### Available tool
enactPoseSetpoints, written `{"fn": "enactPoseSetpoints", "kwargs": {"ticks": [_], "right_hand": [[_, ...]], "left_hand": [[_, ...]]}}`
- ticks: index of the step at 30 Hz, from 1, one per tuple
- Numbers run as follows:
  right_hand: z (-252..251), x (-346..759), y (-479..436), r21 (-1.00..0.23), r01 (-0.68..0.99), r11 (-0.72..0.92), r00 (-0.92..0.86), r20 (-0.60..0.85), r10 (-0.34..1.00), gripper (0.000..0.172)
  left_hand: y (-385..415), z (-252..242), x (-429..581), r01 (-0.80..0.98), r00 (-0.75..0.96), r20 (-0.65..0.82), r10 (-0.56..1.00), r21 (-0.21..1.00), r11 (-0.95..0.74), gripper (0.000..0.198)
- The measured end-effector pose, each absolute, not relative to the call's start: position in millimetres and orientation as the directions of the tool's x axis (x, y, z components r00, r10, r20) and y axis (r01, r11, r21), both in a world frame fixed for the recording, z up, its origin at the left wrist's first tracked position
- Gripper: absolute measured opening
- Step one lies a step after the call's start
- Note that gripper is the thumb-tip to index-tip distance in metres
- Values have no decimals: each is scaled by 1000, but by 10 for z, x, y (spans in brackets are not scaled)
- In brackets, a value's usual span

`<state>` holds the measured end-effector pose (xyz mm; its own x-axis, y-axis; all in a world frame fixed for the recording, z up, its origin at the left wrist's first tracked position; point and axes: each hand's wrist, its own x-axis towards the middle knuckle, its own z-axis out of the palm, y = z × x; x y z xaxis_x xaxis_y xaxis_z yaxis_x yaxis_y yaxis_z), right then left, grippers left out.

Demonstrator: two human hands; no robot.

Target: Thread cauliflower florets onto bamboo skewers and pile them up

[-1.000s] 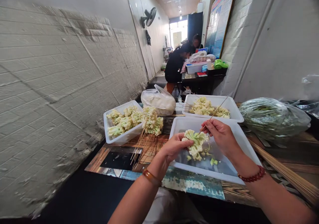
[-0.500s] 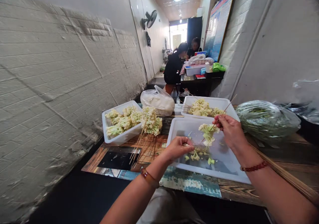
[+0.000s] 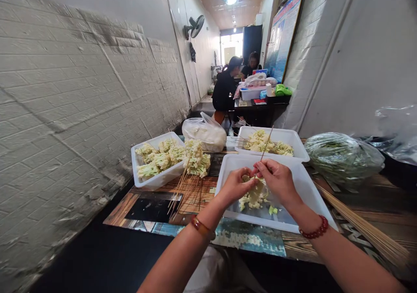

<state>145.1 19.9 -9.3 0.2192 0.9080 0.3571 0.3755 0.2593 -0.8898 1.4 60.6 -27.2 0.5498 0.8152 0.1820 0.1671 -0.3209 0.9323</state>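
Over the near white tray (image 3: pixel 309 197), my right hand (image 3: pixel 276 180) pinches a thin wooden skewer (image 3: pixel 267 143), which points up and slightly right. Close against it, my left hand (image 3: pixel 237 184) is closed, its fingertips beside the skewer; what it grips is mostly hidden. Pale cauliflower florets (image 3: pixel 259 193) show just under both hands, some on the skewer and some lower in the tray. A small green stem piece (image 3: pixel 273 210) lies on the tray bottom.
Left stands a white tub (image 3: pixel 159 183) of cauliflower, with skewered cauliflower (image 3: pixel 197 158) beside it. Behind are a plastic bag (image 3: pixel 205 134) and another white tray (image 3: pixel 301 154). Right are a bag of greens (image 3: pixel 345 158) and a skewer bundle (image 3: pixel 365 223). Two people sit farther back.
My right hand has moved left and down with the skewered cauliflower, meeting my left hand over the tray. The skewer now stands more upright.
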Motion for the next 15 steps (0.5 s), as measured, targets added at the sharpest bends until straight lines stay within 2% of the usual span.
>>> {"fn": "enactPoseSetpoints", "kwargs": {"ticks": [4, 9, 15], "right_hand": [[-74, 1436, 210, -883, 371, 288, 181, 373, 910, 26], [-24, 1419, 251, -895, 297, 334, 170, 393, 904, 31], [-25, 1367, 234, -946, 35, 322, 159, 323, 933, 24]], "left_hand": [[590, -277, -4, 123, 566, 200, 800, 939, -322, 19], [560, -254, -35, 142, 546, 149, 824, 953, -267, 22], [496, -287, -26, 32, 552, 197, 810, 966, -256, 23]]}}
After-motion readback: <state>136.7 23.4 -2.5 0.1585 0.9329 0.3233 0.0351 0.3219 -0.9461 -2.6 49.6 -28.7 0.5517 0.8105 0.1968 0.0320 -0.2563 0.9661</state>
